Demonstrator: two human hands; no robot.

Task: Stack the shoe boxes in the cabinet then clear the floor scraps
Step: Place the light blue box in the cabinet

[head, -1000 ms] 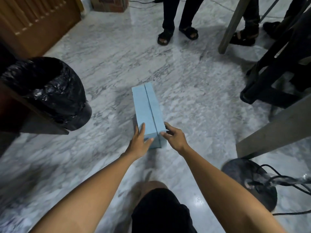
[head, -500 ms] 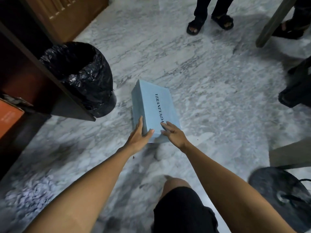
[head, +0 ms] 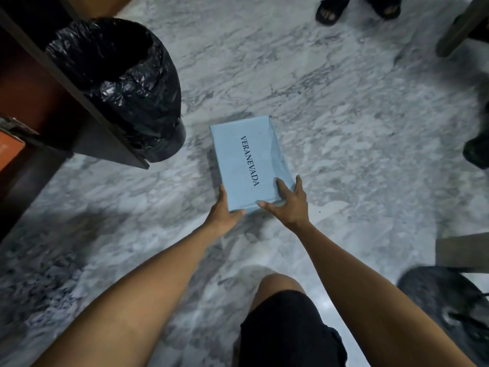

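Note:
A light blue shoe box (head: 244, 160) printed VERANEVADA lies lid up over the marble floor in the middle of the view. My left hand (head: 222, 211) grips its near left corner. My right hand (head: 288, 205) grips the near right corner, fingers spread over the lid and side. The dark wooden cabinet (head: 79, 83) stands open at the left, with an orange box (head: 9, 152) on a shelf inside it.
A bin lined with a black bag (head: 127, 83) stands beside the cabinet's edge, left of the box. A person's sandalled feet (head: 357, 6) are at the top. Furniture legs (head: 460, 27) and a black fan base (head: 447, 311) stand at the right.
The box turned from standing on its side to lid up, with the printed name now showing. Both hands kept hold of its near end, and the view swung left toward the cabinet.

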